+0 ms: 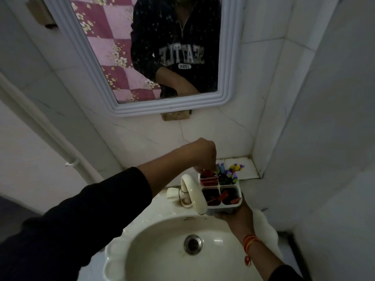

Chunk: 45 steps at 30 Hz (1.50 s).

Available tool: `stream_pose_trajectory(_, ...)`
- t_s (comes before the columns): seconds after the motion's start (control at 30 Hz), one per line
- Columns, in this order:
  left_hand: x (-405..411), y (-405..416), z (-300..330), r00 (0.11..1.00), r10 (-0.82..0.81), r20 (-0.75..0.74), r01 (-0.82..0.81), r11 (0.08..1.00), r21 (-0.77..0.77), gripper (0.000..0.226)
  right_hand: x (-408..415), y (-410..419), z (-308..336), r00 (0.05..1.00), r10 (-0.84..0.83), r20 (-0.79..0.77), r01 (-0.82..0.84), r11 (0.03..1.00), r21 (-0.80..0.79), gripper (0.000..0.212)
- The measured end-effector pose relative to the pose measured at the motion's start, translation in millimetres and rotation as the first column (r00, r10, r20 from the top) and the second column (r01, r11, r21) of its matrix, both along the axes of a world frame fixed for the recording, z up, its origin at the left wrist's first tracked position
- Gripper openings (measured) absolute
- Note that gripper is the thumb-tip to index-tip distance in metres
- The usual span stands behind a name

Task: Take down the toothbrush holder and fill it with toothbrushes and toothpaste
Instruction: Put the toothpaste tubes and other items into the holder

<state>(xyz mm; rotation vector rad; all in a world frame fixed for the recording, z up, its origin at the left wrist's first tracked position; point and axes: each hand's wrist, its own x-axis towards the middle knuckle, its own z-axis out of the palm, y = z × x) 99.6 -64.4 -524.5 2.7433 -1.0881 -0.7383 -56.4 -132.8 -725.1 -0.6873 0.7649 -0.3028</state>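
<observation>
My right hand (231, 214) cupped the toothbrush holder (220, 191) from below; rigid, light plastic, likely top-heavy. My left hand (205, 157) pinched a red item (208, 173) into one compartment.

Toothbrush holder (220, 191) right of the tap (193, 192), behind the basin (162, 250), below the mirror (67, 29).

The bathroom is dim and soft, with no clear light source. Wide-angle distortion bends the mirror frame (85, 63) and walls; the dark left sleeve (81, 218) loses detail.
</observation>
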Motion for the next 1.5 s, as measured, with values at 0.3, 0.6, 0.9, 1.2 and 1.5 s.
stream_pose_trajectory(0.3,26.0,15.2,-37.3,0.981,0.187,-0.049,-0.180,0.977,0.115,0.027,-8.0,-0.3,2.9,0.976,0.160,-0.148,-0.212,0.854,-0.476,0.065)
stream_pose_trajectory(0.6,24.3,-6.9,-43.9,0.944,0.236,-0.229,-0.217,0.971,0.104,0.022,-16.6,-9.6,20.0,0.937,0.070,-0.342,-0.315,0.589,-0.744,0.053)
stream_pose_trajectory(0.9,36.5,-56.7,-34.1,0.743,0.494,-0.452,-0.632,0.740,-0.231,0.022,33.7,-88.3,37.7,0.933,-0.006,-0.360,-0.304,0.522,-0.797,0.075)
stream_pose_trajectory(1.2,53.2,-76.5,-57.7,0.649,0.568,-0.506,-0.744,0.613,-0.266,0.023,61.8,-115.8,36.3,0.912,0.061,-0.406,-0.373,0.534,-0.759,0.068)
stream_pose_trajectory(1.5,40.1,-57.7,-56.3,0.670,0.604,-0.431,-0.734,0.625,-0.265,0.014,52.0,-102.2,45.5,0.903,0.002,-0.429,-0.354,0.569,-0.743,0.070)
